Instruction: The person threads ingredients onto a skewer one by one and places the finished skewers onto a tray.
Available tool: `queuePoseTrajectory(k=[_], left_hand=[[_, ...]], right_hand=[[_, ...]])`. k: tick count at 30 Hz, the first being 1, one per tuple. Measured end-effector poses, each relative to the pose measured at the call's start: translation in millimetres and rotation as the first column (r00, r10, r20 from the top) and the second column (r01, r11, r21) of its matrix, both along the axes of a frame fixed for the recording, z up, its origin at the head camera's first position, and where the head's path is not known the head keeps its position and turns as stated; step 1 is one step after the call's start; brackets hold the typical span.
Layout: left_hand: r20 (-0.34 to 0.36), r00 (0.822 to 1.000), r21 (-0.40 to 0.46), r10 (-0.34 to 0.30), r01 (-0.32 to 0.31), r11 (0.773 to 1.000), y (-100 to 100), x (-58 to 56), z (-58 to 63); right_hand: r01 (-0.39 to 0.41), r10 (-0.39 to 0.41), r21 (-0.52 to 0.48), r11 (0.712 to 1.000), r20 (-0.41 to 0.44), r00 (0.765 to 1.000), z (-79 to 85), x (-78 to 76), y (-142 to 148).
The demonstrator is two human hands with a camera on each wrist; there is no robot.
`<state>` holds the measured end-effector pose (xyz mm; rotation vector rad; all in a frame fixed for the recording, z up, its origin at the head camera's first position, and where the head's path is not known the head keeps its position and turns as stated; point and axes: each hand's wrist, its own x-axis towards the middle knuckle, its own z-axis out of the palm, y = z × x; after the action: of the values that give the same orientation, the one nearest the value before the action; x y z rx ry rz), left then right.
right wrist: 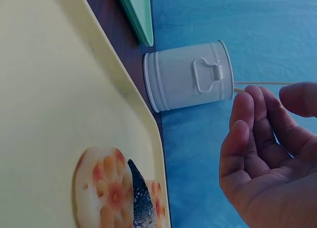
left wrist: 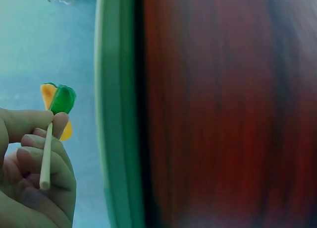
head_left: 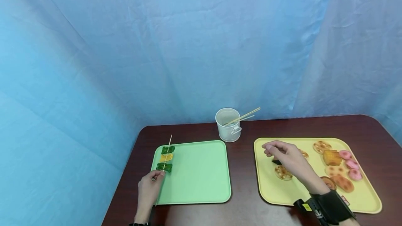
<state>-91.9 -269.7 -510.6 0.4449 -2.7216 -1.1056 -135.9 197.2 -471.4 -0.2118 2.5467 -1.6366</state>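
Note:
In the head view my left hand [head_left: 148,190] pinches the lower part of a wooden skewer [head_left: 170,140] over the left side of the green tray [head_left: 201,175]. Threaded on it are two green pepper pieces [head_left: 164,167] with a yellow piece [head_left: 166,157] between them. The left wrist view has the skewer's blunt end [left wrist: 45,176] pointing toward the camera, below thumb and finger. My right hand [head_left: 287,154] hovers over the yellow tray [head_left: 267,187], fingers loosely bent and holding nothing. Beneath it lie a lotus root slice [head_left: 283,173] and a dark piece [right wrist: 141,200].
A white bucket [head_left: 227,133] with a few skewers [head_left: 248,114] stands behind and between the trays. On the yellow tray's right are more toy foods: a corn piece [head_left: 332,157], pink pieces [head_left: 351,164], a brown oval piece [head_left: 343,183]. A blue curtain [head_left: 201,51] hangs behind the table.

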Motion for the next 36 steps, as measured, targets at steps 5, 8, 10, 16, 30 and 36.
queuePoseTrajectory(k=[5, 8, 10, 16, 30, 36], left_hand=[[0.039, 0.999, -0.040, -0.003, 0.004, 0.999, -9, 0.1, -3.2], [0.066, 0.998, -0.056, -0.001, 0.005, 0.998, -13, -0.9, -2.7], [0.088, 0.996, -0.062, -0.004, 0.009, 0.998, -15, -1.7, -2.3], [0.142, 0.990, -0.051, -0.026, 0.034, 0.998, -18, -4.0, -2.4], [0.155, 0.988, -0.080, -0.021, 0.034, 0.996, -22, 1.3, 13.6], [-0.043, 0.995, -0.106, -0.087, 0.082, 0.991, 4, -1.8, 33.1]], right_hand=[[-0.011, 0.011, -0.004, 1.000, -0.003, 1.000, 0.1, 1.1, -1], [-0.011, 0.011, -0.006, 1.000, 0.001, 1.000, -0.7, 1.5, -2], [-0.009, 0.009, -0.004, 1.000, 0.004, 1.000, -2.1, 1.6, -3], [-0.013, 0.013, -0.008, 1.000, -0.007, 1.000, -2.0, 2.8, -5], [-0.035, 0.035, -0.007, 0.999, -0.009, 0.999, 3.1, 1.7, 1], [-0.023, 0.023, -0.007, 1.000, -0.012, 1.000, 6.3, 1.0, 1]])
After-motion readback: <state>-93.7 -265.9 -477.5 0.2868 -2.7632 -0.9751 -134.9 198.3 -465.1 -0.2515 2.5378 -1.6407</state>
